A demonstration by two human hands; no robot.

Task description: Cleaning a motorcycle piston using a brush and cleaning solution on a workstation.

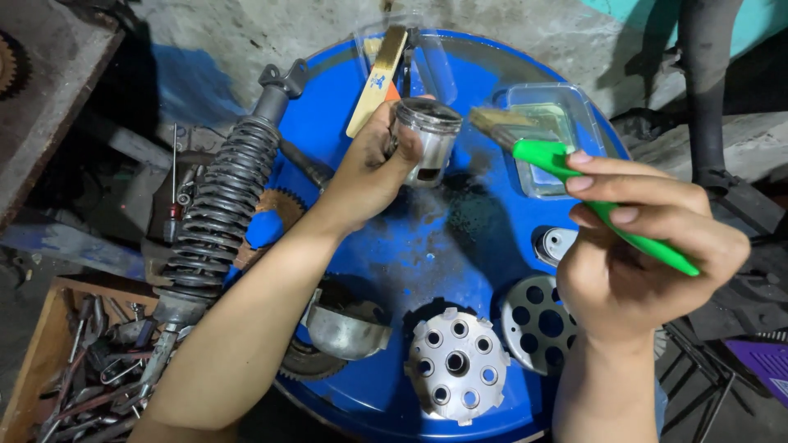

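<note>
Item one, largest: the blue drum top (pixel 460 238) serving as my bench, bearing a clutch hub with round holes (pixel 456 363), a perforated disc (pixel 535 321) and a dented metal cup (pixel 349 330). Wooden box (pixel 33 373) at lower left, full of hand tools. Clear plastic tub (pixel 552 131), greenish liquid inside. My left hand (pixel 365 168), raised, is clamped round a metal piston (pixel 428 141); my right hand (pixel 636 258) pinches a green-handled brush (pixel 558 160) just beside it.

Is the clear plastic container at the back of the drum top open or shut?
Open, it seems: the clear plastic container shows no lid on its rim, and greenish liquid shows inside. The paintbrush bristles hang beside it.
</note>
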